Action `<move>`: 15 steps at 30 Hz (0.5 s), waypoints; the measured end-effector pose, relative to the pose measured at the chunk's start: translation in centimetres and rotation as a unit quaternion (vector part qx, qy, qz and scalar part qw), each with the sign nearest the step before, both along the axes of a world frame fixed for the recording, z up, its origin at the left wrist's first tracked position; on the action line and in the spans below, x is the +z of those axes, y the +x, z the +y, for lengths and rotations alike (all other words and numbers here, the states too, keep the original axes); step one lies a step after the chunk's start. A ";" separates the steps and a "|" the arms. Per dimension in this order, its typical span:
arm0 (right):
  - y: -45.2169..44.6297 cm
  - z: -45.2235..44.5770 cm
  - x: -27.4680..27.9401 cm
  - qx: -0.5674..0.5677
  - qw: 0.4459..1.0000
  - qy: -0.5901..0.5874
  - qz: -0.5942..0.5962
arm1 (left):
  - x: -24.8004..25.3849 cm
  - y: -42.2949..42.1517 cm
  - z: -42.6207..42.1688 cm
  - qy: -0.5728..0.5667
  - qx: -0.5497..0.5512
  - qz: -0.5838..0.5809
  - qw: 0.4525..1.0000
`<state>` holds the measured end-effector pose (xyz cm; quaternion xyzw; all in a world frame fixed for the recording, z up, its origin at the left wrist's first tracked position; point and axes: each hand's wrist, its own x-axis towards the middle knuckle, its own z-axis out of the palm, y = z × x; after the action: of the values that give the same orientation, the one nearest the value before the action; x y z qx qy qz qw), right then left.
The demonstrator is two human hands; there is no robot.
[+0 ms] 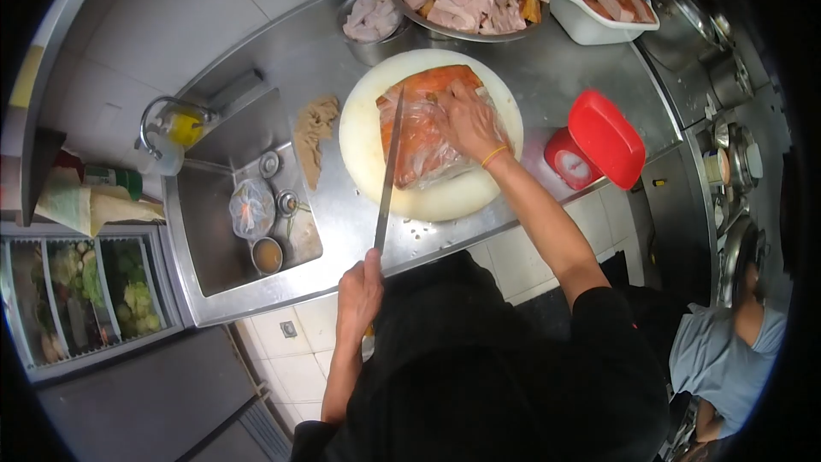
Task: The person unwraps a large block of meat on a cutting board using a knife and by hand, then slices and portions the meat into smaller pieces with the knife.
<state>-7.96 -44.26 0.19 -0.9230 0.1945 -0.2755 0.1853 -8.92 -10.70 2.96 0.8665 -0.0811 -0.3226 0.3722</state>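
One knife (391, 158) clamped in left hand (360, 293), handle obscured | right hand (469, 122) spread on meat (432, 80)

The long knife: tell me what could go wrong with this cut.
The long knife in the left hand lies across the meat; a slip towards the right hand, which presses on that meat, could cut its fingers. The clear plastic over the meat might slide under that hand or get nicked.
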 end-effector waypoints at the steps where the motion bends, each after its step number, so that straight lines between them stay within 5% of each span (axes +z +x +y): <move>1: 0.0 0.1 0.2 0.015 1.000 -0.004 0.002 | 0.2 -0.1 0.0 -0.002 0.007 0.002 1.000; 6: -0.7 2.2 0.4 0.020 0.997 -0.036 -0.068 | 2.2 -1.1 -0.4 -0.040 0.029 0.048 0.998; 9: -0.3 2.0 -0.6 -0.029 0.996 0.083 0.033 | 3.9 -1.1 -1.5 -0.044 0.026 0.081 0.995; 15: -0.1 1.9 -0.9 -0.049 0.988 0.129 -0.065 | 3.2 -1.3 -1.7 -0.029 -0.016 0.060 0.998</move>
<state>-8.06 -42.33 -0.74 -0.8608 0.2611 -0.3166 0.3010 -10.22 -12.44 6.18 0.8331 -0.0819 -0.3773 0.3962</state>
